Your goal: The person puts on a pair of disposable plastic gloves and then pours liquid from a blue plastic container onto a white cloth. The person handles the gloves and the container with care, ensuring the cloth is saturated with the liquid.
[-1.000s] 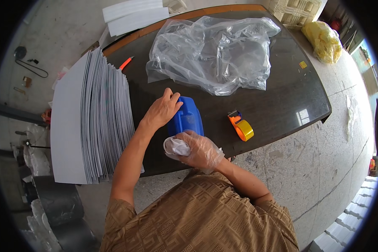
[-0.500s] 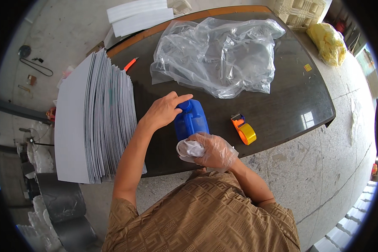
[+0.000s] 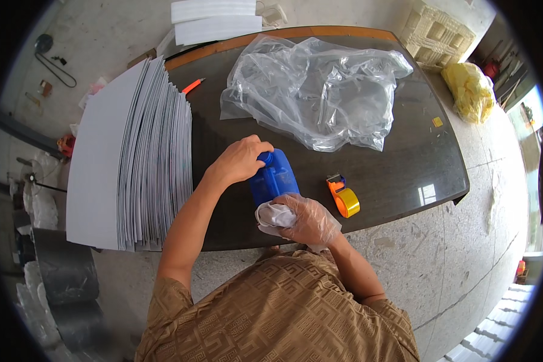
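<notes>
A blue plastic jug (image 3: 274, 181) stands on the dark table near its front edge. Bare, my left hand (image 3: 242, 158) has its fingers curled around the jug's blue screw cap (image 3: 265, 157). A clear thin plastic glove covers my right hand (image 3: 311, 220), which is closed on a bunched white cloth (image 3: 276, 215) just in front of the jug. The gloved fingers are partly hidden, and whether they also touch the jug I cannot tell. Right of the jug lies an orange tape dispenser (image 3: 337, 182) with a roll of yellow tape (image 3: 347, 201).
A tall stack of white sheets (image 3: 145, 163) fills the table's left side. Crumpled clear plastic film (image 3: 320, 90) covers its far middle. An orange cutter (image 3: 193, 85) lies beside the stack. White foam pieces (image 3: 216, 23) rest beyond the far edge; a yellow bag (image 3: 468, 90) sits on the floor at right.
My left index finger, stretched over the cap before, is now bent around it. The right hand keeps the cloth in nearly the same place. The whole view has shifted slightly.
</notes>
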The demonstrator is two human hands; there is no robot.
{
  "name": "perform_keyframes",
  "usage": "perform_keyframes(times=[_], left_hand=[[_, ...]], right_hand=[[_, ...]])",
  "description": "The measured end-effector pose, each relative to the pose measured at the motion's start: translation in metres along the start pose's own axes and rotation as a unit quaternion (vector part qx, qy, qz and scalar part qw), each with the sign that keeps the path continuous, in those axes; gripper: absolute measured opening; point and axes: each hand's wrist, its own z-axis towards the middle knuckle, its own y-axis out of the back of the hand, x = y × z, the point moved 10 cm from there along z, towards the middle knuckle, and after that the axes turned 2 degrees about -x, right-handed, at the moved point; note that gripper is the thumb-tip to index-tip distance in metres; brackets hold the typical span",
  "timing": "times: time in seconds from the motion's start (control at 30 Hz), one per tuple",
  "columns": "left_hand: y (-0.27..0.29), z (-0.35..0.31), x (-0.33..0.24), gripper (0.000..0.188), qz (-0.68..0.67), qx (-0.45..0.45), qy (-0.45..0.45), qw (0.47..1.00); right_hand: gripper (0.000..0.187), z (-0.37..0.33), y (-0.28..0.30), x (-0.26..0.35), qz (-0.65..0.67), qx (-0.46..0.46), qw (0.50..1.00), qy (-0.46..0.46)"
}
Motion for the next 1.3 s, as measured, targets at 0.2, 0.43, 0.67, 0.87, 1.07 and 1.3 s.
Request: perform_keyframes(times=[0.2,0.43,0.67,0.87,1.07,1.3], left_hand=[[0.004,0.007,0.006,0.046,0.121,0.056,0.215,0.968],[0.006,0.002,-0.004,0.035,0.083,-0.028,0.048,0.995],[0.019,-0.003,0.015,0.039,0.106,-0.036,0.224,0.968],[0.032,-0.016,0.054,0.049,0.066,-0.107,0.34,0.932],[0.049,-0.046,0.098,0.035,-0.244,-0.259,0.277,0.893],[-0.095,-0.116,0.189,0.041,-0.317,-0.347,0.251,0.847]], right_hand=[[0.053,-0.003,0.0,-0.001,0.005,-0.019,1.0,0.001],[0.052,-0.005,-0.001,0.0,0.001,-0.034,0.999,-0.001],[0.051,-0.005,0.0,0.003,-0.005,-0.056,0.998,0.005],[0.053,-0.001,-0.006,-0.001,-0.007,-0.051,0.999,-0.009],[0.057,-0.022,0.005,-0.032,0.218,-0.116,0.961,-0.128],[0.062,-0.063,0.022,-0.091,0.724,-0.235,0.637,-0.122]])
